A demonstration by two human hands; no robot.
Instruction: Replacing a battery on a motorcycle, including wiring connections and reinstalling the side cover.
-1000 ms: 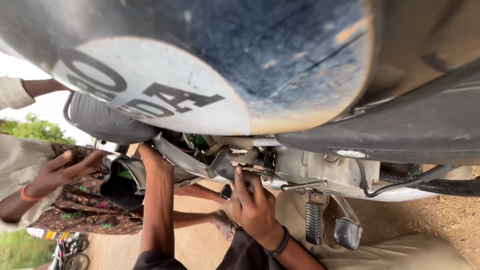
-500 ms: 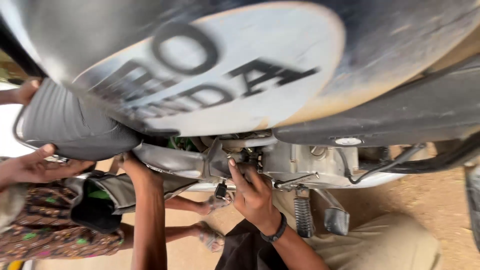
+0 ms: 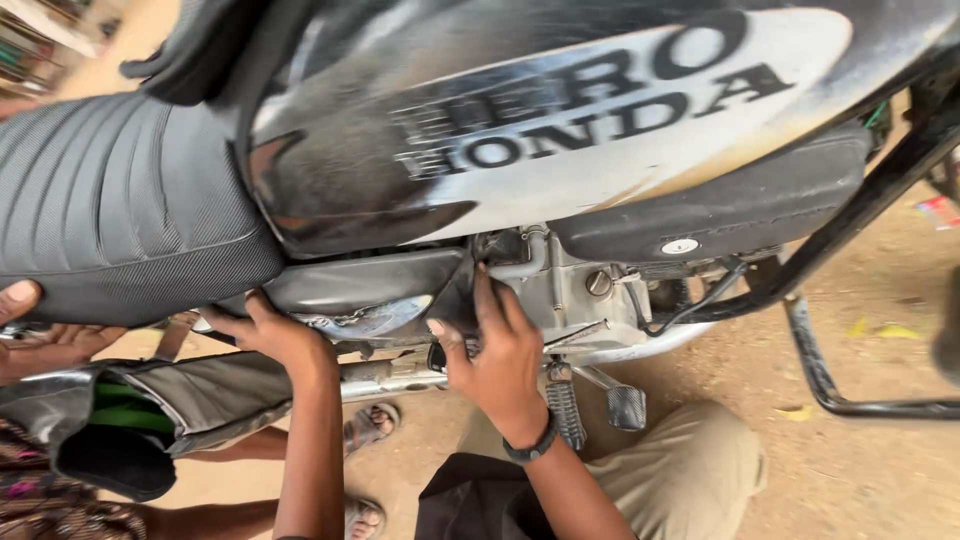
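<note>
**Both hands under the tank, at the engine side**

My right hand (image 3: 495,350) presses flat against the motorcycle's engine (image 3: 560,290), fingers spread and pointing up, the fingertips reaching the gap just under the fuel tank (image 3: 560,130). That grip is wide and loose; nothing is closed in it, though the palm hides whatever lies beneath. A black wristband (image 3: 530,450) sits on that wrist.

My left hand (image 3: 270,330) curls up under the grey side panel (image 3: 370,280), fingers hooked at its lower edge. Whether the grip pinches the panel or only touches it, I cannot tell, since the fingertips are tucked out of sight behind the metal.

Below my right hand hang a ribbed foot peg (image 3: 565,410) and a small pedal (image 3: 625,405). The black seat (image 3: 120,200) runs off to the left, cut by the edge. Another person's hand (image 3: 40,335) rests beneath the seat at the far left, only partly in view. A detached dark cover (image 3: 130,420) lies below, holding something green inside that I cannot make out. A sandalled foot (image 3: 370,425) stands on the dirt ground (image 3: 850,330).
</note>
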